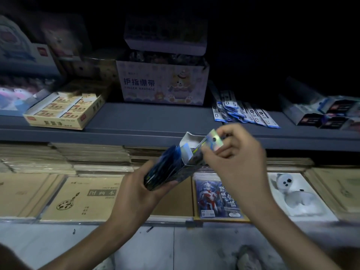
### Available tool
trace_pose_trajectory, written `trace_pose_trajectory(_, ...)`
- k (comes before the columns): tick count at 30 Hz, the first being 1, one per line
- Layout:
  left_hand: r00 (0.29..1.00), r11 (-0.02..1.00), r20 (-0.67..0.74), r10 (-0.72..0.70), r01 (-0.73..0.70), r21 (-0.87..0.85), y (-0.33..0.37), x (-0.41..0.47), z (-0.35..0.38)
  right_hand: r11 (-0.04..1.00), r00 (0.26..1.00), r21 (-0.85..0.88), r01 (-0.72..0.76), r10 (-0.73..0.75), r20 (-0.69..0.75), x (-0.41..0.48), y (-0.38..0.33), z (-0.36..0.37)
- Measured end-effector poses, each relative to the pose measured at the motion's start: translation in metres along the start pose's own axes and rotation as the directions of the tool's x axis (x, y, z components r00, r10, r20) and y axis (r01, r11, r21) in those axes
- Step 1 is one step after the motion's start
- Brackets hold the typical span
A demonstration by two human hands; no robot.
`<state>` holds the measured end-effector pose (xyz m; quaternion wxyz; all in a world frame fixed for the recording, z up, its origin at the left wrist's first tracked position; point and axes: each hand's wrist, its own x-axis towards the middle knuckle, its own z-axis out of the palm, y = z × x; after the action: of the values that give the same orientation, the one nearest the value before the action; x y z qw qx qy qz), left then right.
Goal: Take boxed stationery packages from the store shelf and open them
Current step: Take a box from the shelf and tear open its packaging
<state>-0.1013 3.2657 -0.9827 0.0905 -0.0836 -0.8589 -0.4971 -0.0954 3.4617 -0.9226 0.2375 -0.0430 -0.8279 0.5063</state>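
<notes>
A slim blue printed cardboard box (pixel 175 168) is gripped at its lower end by the left hand (pixel 136 190), in front of the grey shelf edge (pixel 116 131), while its shiny holographic top flap (pixel 211 142) is pinched by the right hand (pixel 233 152). The flap could be torn by too hard a pull, or the contents spilled if the box is tipped. Its long axis runs from seven o'clock to one o'clock, with the opened mouth pointing towards one o'clock.

A dark grey shelf (pixel 152 121) runs across the view. On it from left to right sit an open yellow tray of erasers (pixel 64 110), a pale carton printed "Finger Bandage" (pixel 163 82) (its top open), a loose fan of blue-and-white packets (pixel 243 114) and dark boxed packs (pixel 327 114), probably pens. Below, a lower tier (pixel 171 207) carries brown drawing books (pixel 83 197), a coloured-paper pack (pixel 218 197) and a white plush (pixel 294 193). Grey floor (pixel 175 250) lies beneath.
</notes>
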Motion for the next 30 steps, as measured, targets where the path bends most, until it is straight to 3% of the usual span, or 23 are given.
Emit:
trace_pose_trajectory(2,0.999,0.996,0.014,-0.044,0.045,-0.071,0.001,-0.001,0.002,0.996,0.995,-0.002,-0.086,0.086,0.050,-0.001,0.006,0.004)
trace_pose_trajectory(7,0.979,0.965,0.132,-0.157,0.181,-0.190,-0.004,0.000,0.004,0.912,0.941,0.238,-0.334,0.308,0.138,0.008,0.013,-0.004)
trace_pose_trajectory(9,0.967,0.960,0.180,-0.181,0.213,-0.184,-0.005,0.000,0.003,0.940,0.968,0.231,-0.251,0.237,0.088,0.008,0.010,-0.008)
trace_pose_trajectory(12,0.912,0.898,0.336,-0.236,0.337,-0.283,-0.005,0.002,0.000,0.989,0.997,0.147,0.016,-0.027,0.075,0.004,-0.001,-0.012)
trace_pose_trajectory(15,0.850,0.843,0.479,-0.219,0.412,-0.346,-0.003,0.000,0.000,0.966,0.946,0.004,0.259,-0.255,0.199,0.000,-0.010,-0.009)
trace_pose_trajectory(18,0.842,0.849,0.500,-0.203,0.406,-0.339,-0.003,-0.001,0.005,0.892,0.883,-0.157,0.425,-0.369,0.290,0.000,-0.012,-0.001)
trace_pose_trajectory(23,0.799,0.837,0.565,-0.204,0.442,-0.323,-0.001,-0.001,0.006,0.824,0.812,-0.235,0.516,-0.383,0.441,0.006,-0.004,0.004)
trace_pose_trajectory(30,0.800,0.842,0.568,-0.194,0.433,-0.322,-0.001,-0.003,0.007,0.882,0.861,-0.200,0.428,-0.331,0.386,0.010,-0.006,0.006)
